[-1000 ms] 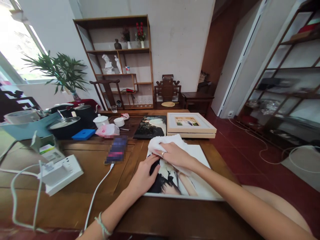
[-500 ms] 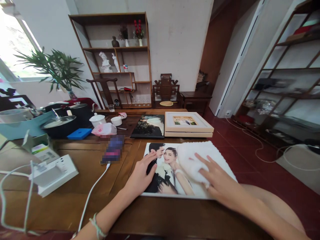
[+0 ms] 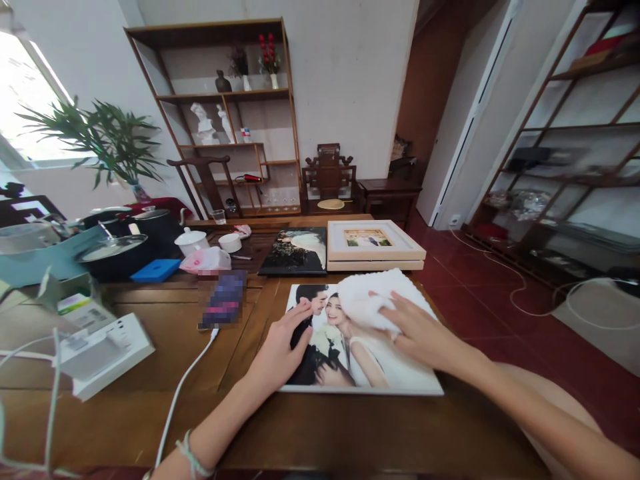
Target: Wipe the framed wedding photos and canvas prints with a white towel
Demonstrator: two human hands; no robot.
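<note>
A large wedding photo panel (image 3: 333, 340) lies flat on the wooden table in front of me. My left hand (image 3: 283, 347) rests on its left side, fingers stretched out over the dark suit in the picture. On the upper right of the panel, my right hand (image 3: 423, 333) grips a fluffy white cloth (image 3: 360, 297) and presses it against the surface. Some of the cloth bunches up between my fingers, and its far part spreads past the panel's right edge. The lower right of the print shows uncovered.
Behind the panel lie a dark photo panel (image 3: 295, 252) and light wooden frames (image 3: 400, 257), stacked. To the left are a phone (image 3: 223, 300) on a white cable, an opened white box (image 3: 113, 353), a blue box (image 3: 156, 269), a teapot (image 3: 191, 242) and pans (image 3: 113, 253).
My right hand has slid the white cloth up and to the left across the panel, baring its lower right corner. My left hand stays in place on the print.
</note>
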